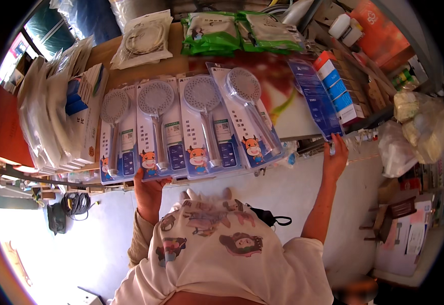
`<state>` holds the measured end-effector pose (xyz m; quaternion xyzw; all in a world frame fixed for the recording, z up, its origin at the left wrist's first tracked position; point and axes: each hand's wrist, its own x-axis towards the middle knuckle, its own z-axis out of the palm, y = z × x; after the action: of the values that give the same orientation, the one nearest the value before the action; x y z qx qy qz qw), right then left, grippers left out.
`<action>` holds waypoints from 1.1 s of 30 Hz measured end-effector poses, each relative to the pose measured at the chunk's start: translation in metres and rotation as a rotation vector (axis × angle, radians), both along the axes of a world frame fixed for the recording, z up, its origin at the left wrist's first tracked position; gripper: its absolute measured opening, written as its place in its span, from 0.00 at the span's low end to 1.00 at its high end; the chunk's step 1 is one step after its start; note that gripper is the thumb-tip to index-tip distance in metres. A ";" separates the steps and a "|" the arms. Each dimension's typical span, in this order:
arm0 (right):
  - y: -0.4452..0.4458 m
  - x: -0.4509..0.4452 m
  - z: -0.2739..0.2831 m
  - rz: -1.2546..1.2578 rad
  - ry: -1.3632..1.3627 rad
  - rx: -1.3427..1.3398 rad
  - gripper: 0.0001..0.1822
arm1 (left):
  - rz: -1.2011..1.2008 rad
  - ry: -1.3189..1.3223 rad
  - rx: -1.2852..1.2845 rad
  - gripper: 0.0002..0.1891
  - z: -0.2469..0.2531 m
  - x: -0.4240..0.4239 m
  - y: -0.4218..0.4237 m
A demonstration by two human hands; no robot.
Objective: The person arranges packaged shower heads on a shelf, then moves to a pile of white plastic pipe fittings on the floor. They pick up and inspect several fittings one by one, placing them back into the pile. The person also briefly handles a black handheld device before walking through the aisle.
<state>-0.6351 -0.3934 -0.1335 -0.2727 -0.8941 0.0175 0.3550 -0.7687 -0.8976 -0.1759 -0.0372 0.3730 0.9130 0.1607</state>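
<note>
Several shower heads in blister packs lie in a row along the counter's front edge, among them the leftmost pack (115, 133), the second (159, 126), the third (205, 126) and the rightmost (250, 114), which is tilted. My left hand (148, 190) grips the lower edge of the second pack, thumb on top. At the right, my right hand (336, 156) holds the bottom edge of another package, its blue printed back (317, 99) facing up. What that package contains is mostly hidden.
Plastic-wrapped goods (50, 110) and white boxes (92, 133) stand at the left. Behind lie a bagged coiled hose (144, 38) and green-and-white packets (212, 32). Small blue-and-red boxes (338, 87) line the right side. Plastic bags (416, 129) hang farther right, above a wooden stool (387, 221).
</note>
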 end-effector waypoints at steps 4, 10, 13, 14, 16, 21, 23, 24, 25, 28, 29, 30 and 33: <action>0.008 -0.004 0.011 0.091 0.037 0.099 0.13 | 0.101 0.021 0.019 0.25 0.002 0.006 0.013; -0.015 -0.016 0.015 0.249 0.258 -0.175 0.09 | 0.196 0.013 0.062 0.22 0.006 0.008 0.029; -0.022 -0.023 0.005 0.238 0.413 -0.396 0.08 | 0.182 0.015 0.075 0.21 -0.002 0.006 0.029; -0.025 -0.023 0.002 0.242 0.477 -0.523 0.08 | 0.179 0.020 0.061 0.21 -0.003 0.006 0.028; -0.031 -0.023 -0.003 0.246 0.605 -0.778 0.10 | 0.172 0.028 0.033 0.21 -0.003 0.006 0.027; -0.027 -0.020 -0.011 0.228 0.831 -1.348 0.10 | 0.214 0.007 0.013 0.20 0.001 0.005 0.030; -0.024 -0.017 -0.030 0.206 0.822 -1.513 0.11 | 0.204 0.005 0.019 0.20 0.001 0.005 0.031; -0.027 -0.017 -0.037 0.192 0.785 -1.556 0.11 | 0.199 0.002 0.021 0.20 0.000 0.004 0.029; -0.028 -0.016 -0.042 0.177 0.748 -1.599 0.11 | 0.193 -0.001 0.023 0.20 -0.001 0.003 0.028; -0.030 -0.014 -0.047 0.126 0.580 -1.583 0.13 | 0.185 -0.006 0.019 0.20 -0.003 0.002 0.026; -0.031 -0.014 -0.047 0.109 0.526 -1.577 0.14 | 0.181 -0.002 0.018 0.20 -0.002 0.002 0.026; -0.030 -0.012 -0.045 0.101 0.441 -1.522 0.14 | 0.176 0.003 0.019 0.20 -0.002 0.002 0.026; -0.020 0.003 -0.041 0.059 0.266 -1.165 0.14 | 0.190 -0.021 0.019 0.20 0.000 0.002 0.027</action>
<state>-0.6322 -0.4133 -0.1749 -0.3931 -0.6922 0.5488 0.2550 -0.7662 -0.8704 -0.1756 -0.0803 0.3575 0.9272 0.0774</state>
